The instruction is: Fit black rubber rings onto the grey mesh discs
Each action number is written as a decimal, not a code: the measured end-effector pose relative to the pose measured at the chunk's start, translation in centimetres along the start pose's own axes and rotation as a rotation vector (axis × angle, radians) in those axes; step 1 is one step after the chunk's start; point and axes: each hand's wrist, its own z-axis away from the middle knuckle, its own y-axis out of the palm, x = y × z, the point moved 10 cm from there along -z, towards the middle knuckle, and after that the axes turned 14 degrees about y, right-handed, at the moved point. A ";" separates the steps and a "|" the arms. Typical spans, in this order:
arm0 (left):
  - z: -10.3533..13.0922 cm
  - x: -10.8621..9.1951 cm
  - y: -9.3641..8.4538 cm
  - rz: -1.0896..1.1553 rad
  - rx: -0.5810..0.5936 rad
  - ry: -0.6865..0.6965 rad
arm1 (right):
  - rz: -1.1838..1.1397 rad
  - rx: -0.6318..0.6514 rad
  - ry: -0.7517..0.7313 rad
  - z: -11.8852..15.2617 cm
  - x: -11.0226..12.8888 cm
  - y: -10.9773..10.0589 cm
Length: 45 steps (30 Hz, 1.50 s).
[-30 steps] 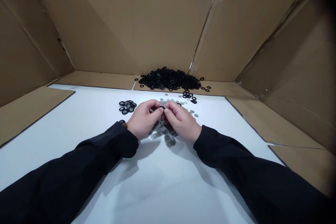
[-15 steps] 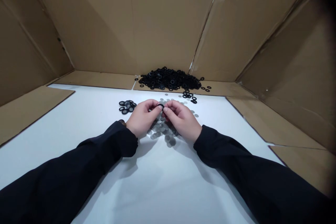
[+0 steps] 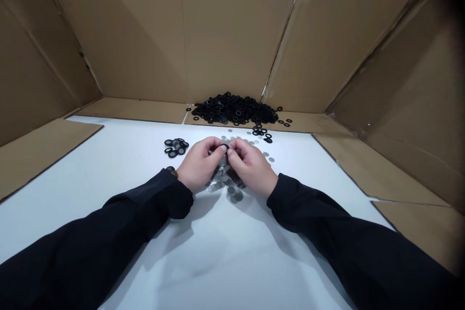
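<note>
Between the fingertips of both hands is a small black ring (image 3: 225, 146), pinched from either side. My left hand (image 3: 202, 161) is closed on its left edge, and my right hand (image 3: 251, 164) is closed on its right edge. Whether a disc sits inside the ring is too small to tell. Under and around the fingers lie many thin grey discs (image 3: 235, 194), loosely scattered on the white table. To the left of my left hand is a small group of black rings with grey discs in them (image 3: 176, 147).
At the back, a large heap of black rings (image 3: 236, 109) rests on a cardboard strip against the cardboard wall (image 3: 232, 29). Several loose rings (image 3: 261, 132) lie right of it. Cardboard flaps edge the white table (image 3: 225, 261) on both sides.
Both hands have stayed nearly in place, with the black ring shifted slightly to the right between the fingertips. The heap and the small group have not moved.
</note>
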 end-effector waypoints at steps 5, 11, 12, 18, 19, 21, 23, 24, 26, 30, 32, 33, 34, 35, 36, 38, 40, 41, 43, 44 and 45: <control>0.2 -0.1 0.7 0.005 0.063 -0.026 | -0.173 0.032 0.043 -0.1 -1.1 0.2; 0.3 -0.1 0.4 0.023 0.041 -0.029 | -0.239 0.078 0.042 -0.2 -1.4 0.4; 0.2 -0.1 0.3 0.011 0.043 -0.025 | -0.220 0.078 0.036 -0.2 -1.3 0.4; 0.1 -0.5 -0.2 -0.055 0.005 0.021 | -0.055 0.058 0.007 0.0 -0.2 0.3; 0.0 -0.6 -0.4 -0.060 -0.006 0.026 | -0.049 0.052 0.009 0.0 -0.2 0.3; 0.1 -0.4 -0.5 -0.055 -0.020 0.017 | -0.086 0.056 0.019 0.0 -0.3 0.3; 0.1 -0.1 -0.4 -0.039 -0.018 -0.003 | -0.167 0.078 0.038 -0.1 -0.8 0.5; 0.1 0.0 -0.3 -0.030 -0.014 -0.010 | -0.210 0.092 0.049 -0.2 -1.0 0.7; 0.1 0.0 -0.3 -0.009 -0.012 -0.015 | -0.272 0.113 0.072 -0.3 -1.6 0.9; 0.1 0.1 -0.5 -0.002 -0.045 -0.022 | -0.239 0.126 0.066 -0.2 -1.6 1.0; 0.2 0.1 -0.3 0.002 -0.025 -0.030 | -0.150 0.092 0.023 0.0 -1.0 0.6; 0.2 0.1 -0.1 0.007 -0.001 -0.037 | -0.096 0.066 -0.003 0.1 -0.6 0.4; 0.2 0.1 0.2 0.009 0.024 -0.041 | -0.045 0.041 -0.026 0.2 -0.3 0.1; 0.3 0.1 0.4 0.008 0.044 -0.043 | -0.002 0.025 -0.042 0.2 -0.1 0.0; 0.3 0.1 0.5 0.003 0.053 -0.045 | 0.031 0.016 -0.053 0.2 0.1 -0.1; 0.3 -0.1 0.3 -0.008 0.033 -0.034 | 0.062 0.005 -0.061 0.2 0.4 -0.1; 0.2 -0.3 0.0 -0.012 0.001 -0.011 | 0.061 -0.005 -0.064 0.1 0.6 -0.1; 0.1 -0.4 -0.1 -0.014 -0.009 0.001 | 0.058 -0.012 -0.064 0.1 0.6 -0.2; 0.0 -0.5 -0.2 -0.032 -0.015 0.019 | 0.048 -0.023 -0.056 0.1 0.5 -0.2; 0.0 -0.5 -0.2 -0.044 -0.009 0.019 | 0.041 -0.026 -0.049 0.1 0.4 -0.3; -0.1 -0.5 -0.2 -0.053 0.000 0.015 | 0.032 -0.030 -0.043 0.1 0.3 -0.3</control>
